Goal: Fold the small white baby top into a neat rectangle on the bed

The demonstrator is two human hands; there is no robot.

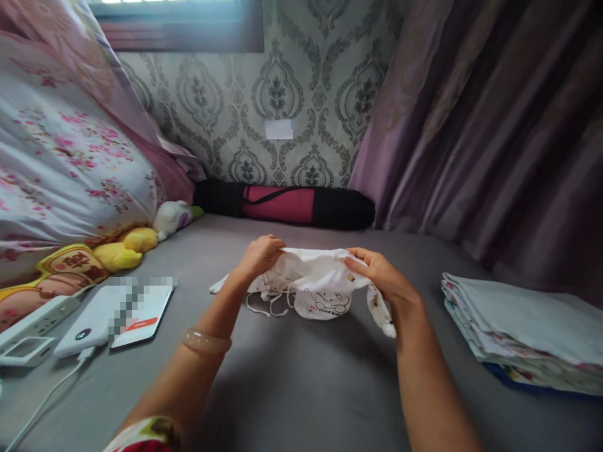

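A small white garment (315,269) with a printed cartoon face and thin tie strings hangs between my two hands, just above the grey bed sheet (301,389). My left hand (264,256) pinches its upper left edge; a bracelet circles that wrist. At the upper right edge, my right hand (377,270) grips the cloth between thumb and fingers. Part of a patterned sleeve drops down beside the right palm. The cloth is partly bunched, and its lower part with the print touches or nearly touches the sheet.
On the right lies a stack of folded cloths (527,326). To the left are a power strip (47,320), a white power bank (89,320) with a cable, and a phone (146,320). Plush toys (120,248) line the left side. A black and red roll bag (282,204) lies against the wall.
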